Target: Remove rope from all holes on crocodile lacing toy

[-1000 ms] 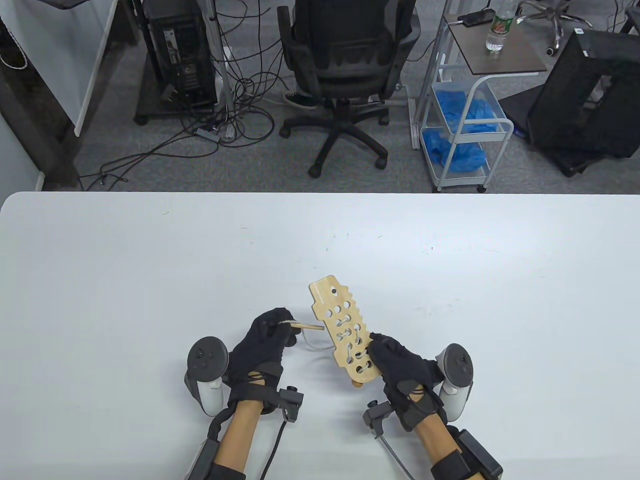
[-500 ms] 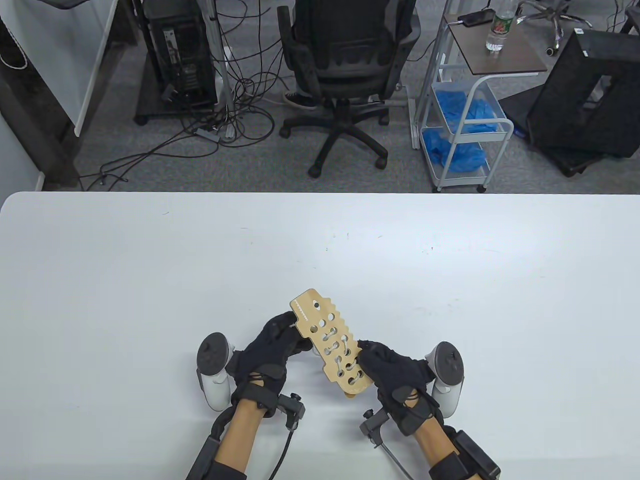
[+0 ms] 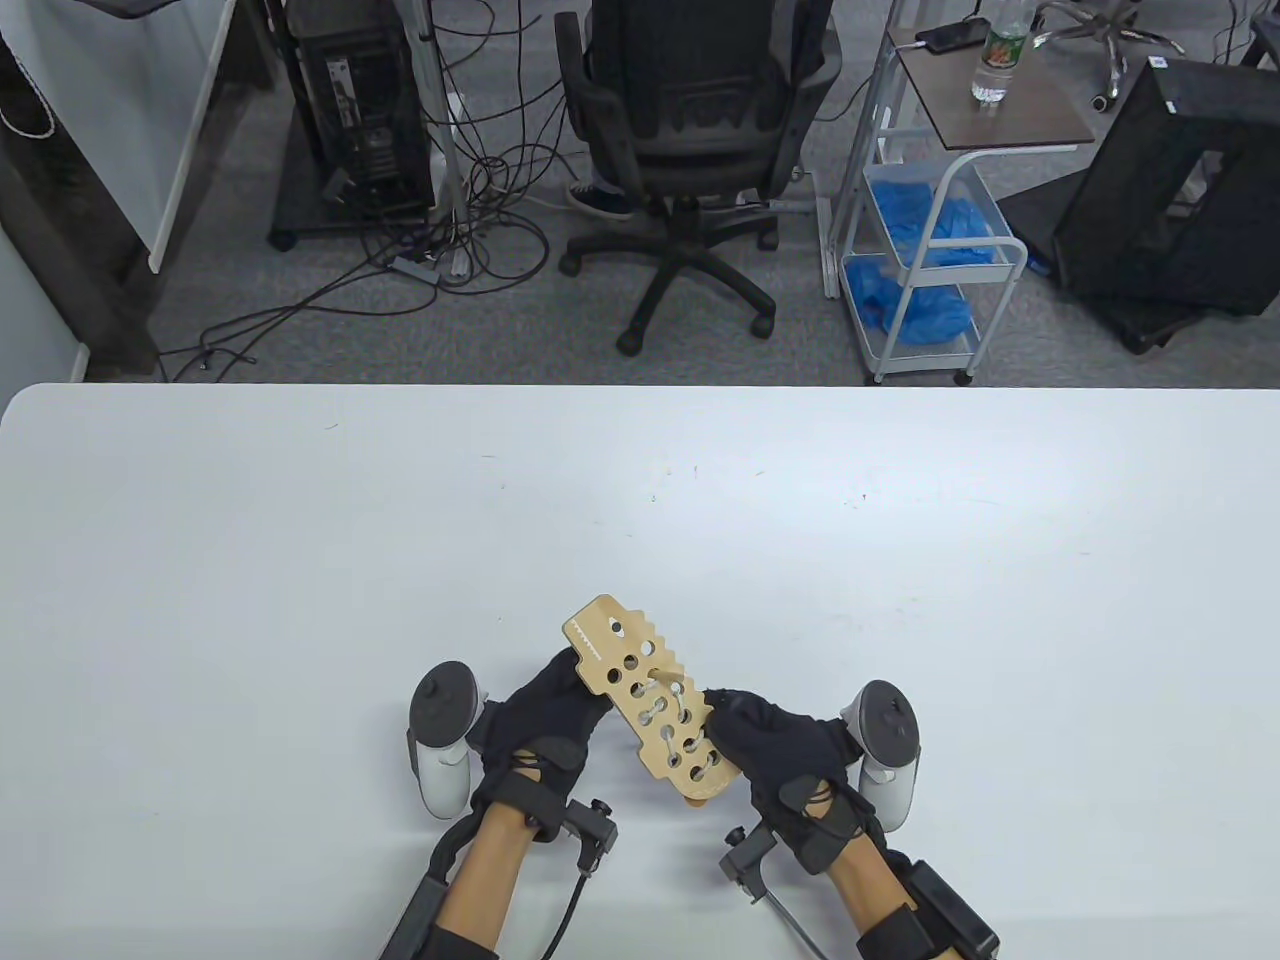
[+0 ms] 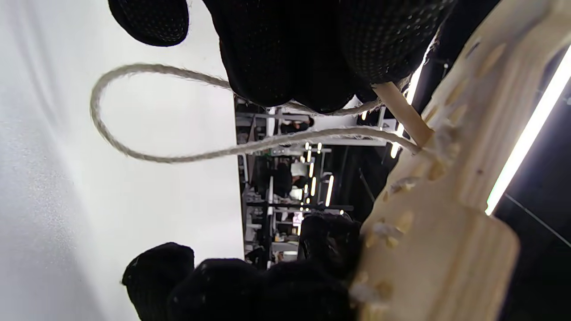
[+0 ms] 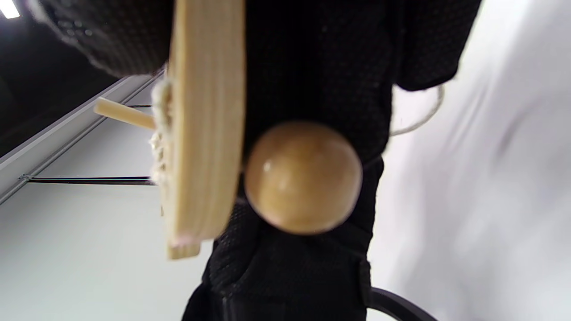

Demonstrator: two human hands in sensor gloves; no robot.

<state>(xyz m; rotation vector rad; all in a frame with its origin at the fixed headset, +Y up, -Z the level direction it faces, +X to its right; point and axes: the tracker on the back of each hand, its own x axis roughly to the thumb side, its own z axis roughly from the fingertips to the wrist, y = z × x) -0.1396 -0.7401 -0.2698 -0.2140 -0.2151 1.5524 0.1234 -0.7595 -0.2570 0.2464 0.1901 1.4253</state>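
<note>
The wooden crocodile board (image 3: pixel 612 642) is held tilted above the white table, near its front edge. My right hand (image 3: pixel 740 728) grips the board's near end, and a round wooden bead (image 5: pixel 303 176) sits against its fingers. My left hand (image 3: pixel 560 700) is tucked behind the board's left side and pinches the rope's wooden needle (image 4: pixel 398 112). The needle's tip (image 3: pixel 672 682) pokes up through a hole. Pale rope (image 4: pixel 103 129) loops loosely under the board (image 4: pixel 446 209), and short rope stitches (image 3: pixel 651 712) still lace several holes. In the right wrist view the board (image 5: pixel 205 133) is edge-on.
The white table (image 3: pixel 300 560) stretches wide to both sides and beyond the hands. Past its far edge stand an office chair (image 3: pixel 690 120), a white cart with blue bags (image 3: pixel 925 250) and a computer tower (image 3: pixel 365 110) with floor cables.
The board has shifted left and toward the table's front edge. My left hand, earlier beside it pulling the needle out sideways, now sits behind it, and the needle tip now sticks up through a hole.
</note>
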